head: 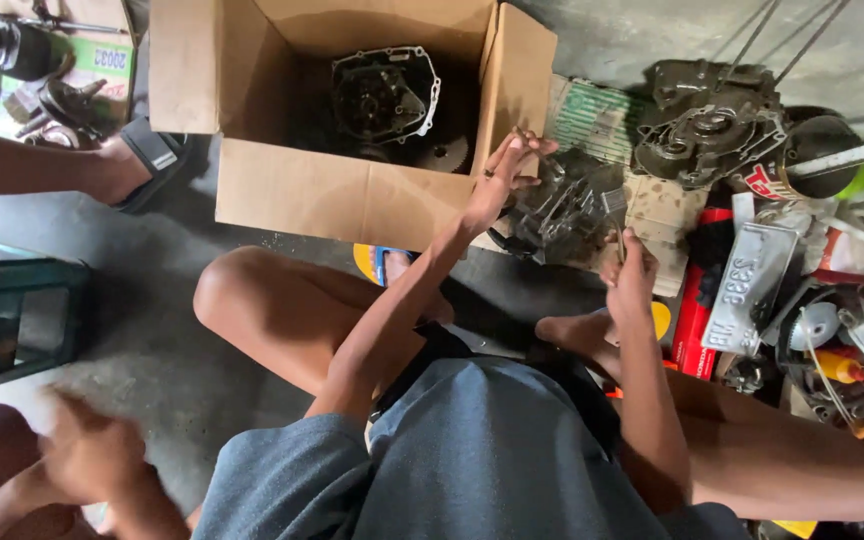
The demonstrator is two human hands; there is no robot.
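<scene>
Head view: left hand (500,180) pinches a thin metal rod (530,140) beside the cardboard box (342,190); right hand (632,280) grips a small tool (616,215) near the dark engine part (557,215).

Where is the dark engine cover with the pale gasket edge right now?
The engine cover lies inside the open cardboard box, at the top middle of the head view, just left of the person's raised left hand.

engine part (562,212) | dark grey metal | on floor beside cardboard box (352,190)
</scene>
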